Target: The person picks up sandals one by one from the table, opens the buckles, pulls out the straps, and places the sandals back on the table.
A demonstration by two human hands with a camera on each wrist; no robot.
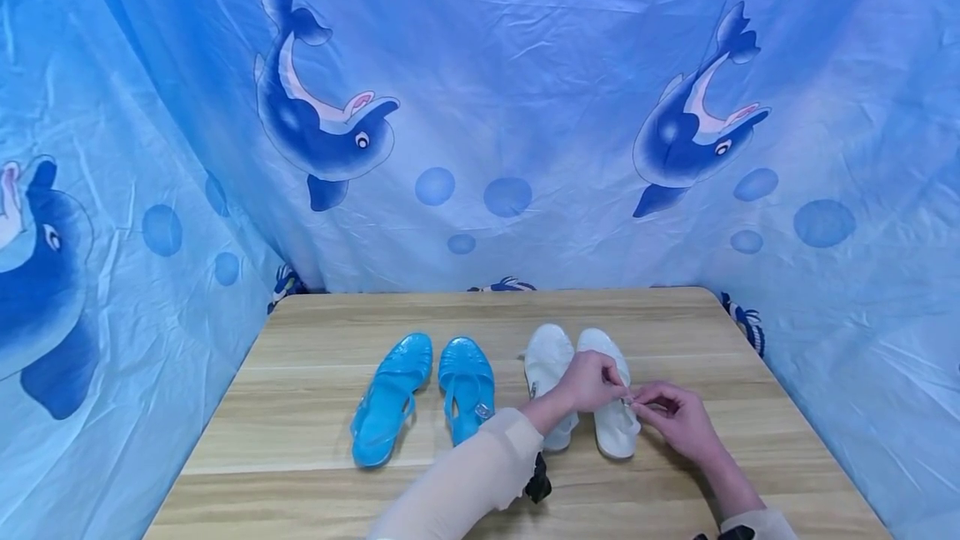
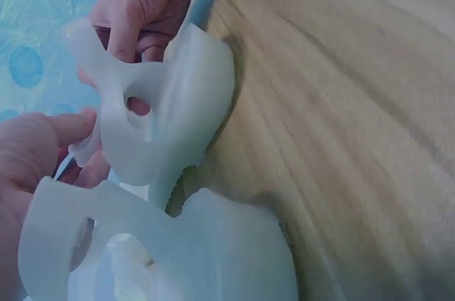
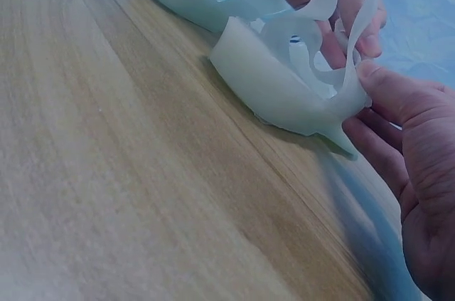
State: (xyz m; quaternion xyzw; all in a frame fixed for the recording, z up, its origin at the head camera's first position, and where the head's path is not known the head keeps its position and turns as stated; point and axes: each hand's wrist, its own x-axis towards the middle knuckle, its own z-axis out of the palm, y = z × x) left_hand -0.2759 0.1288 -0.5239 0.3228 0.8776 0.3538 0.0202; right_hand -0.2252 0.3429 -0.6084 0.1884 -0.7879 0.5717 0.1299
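Two white sandals lie side by side right of the middle of the table. Over the right-hand white sandal [image 1: 617, 438], my left hand [image 1: 588, 382] pinches the ankle strap with its fingertips. From the outer side, my right hand [image 1: 681, 423] pinches the same strap at the buckle area, fingertips almost meeting the left ones. The right wrist view shows the thumb of the right hand [image 3: 426, 144] pressed on the translucent strap [image 3: 362, 2]. The buckle itself is mostly hidden by fingers. Beside it, the other white sandal [image 1: 547, 348] is partly covered by the left forearm.
To the left lie two blue sandals, one [image 1: 377, 430] in full view and one [image 1: 465, 357] whose heel the left sleeve [image 1: 465, 473] covers. All rest on a wooden table [image 1: 300, 373]. A blue dolphin-print curtain [image 1: 480, 90] hangs behind and at both sides.
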